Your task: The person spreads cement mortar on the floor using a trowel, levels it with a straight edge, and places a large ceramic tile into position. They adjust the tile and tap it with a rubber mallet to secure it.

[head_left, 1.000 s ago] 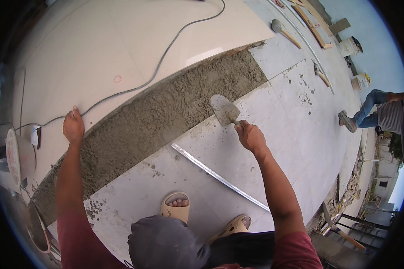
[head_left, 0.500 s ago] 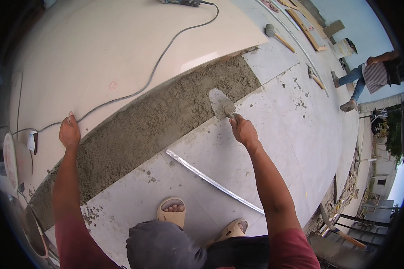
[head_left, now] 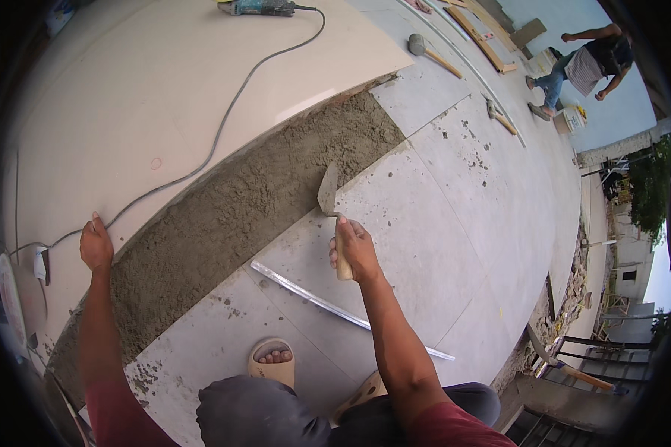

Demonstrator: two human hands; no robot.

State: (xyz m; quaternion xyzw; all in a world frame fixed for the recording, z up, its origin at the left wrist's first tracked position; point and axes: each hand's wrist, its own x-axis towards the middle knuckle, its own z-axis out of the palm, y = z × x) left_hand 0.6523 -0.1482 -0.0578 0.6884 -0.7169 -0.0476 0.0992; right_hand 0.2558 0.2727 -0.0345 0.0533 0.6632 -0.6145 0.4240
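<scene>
Okay, clutter round our trowel: cord crossing the slab at 10 o'clock, grinder at 11, mallet at 1, metal bar at 6.
Trowel: at the mortar strip's edge.
Our right hand: wrapped round the wooden handle.
Our left hand: near 9, by the slab edge, half-curled; can't tell if gripping.

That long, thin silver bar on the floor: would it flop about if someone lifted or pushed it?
The long, thin silver bar is probably stiff, as its shiny surface looks metallic. Being narrow, it seems light for its length. Pushed, it would likely slide across the flat grey floor tiles.
</scene>
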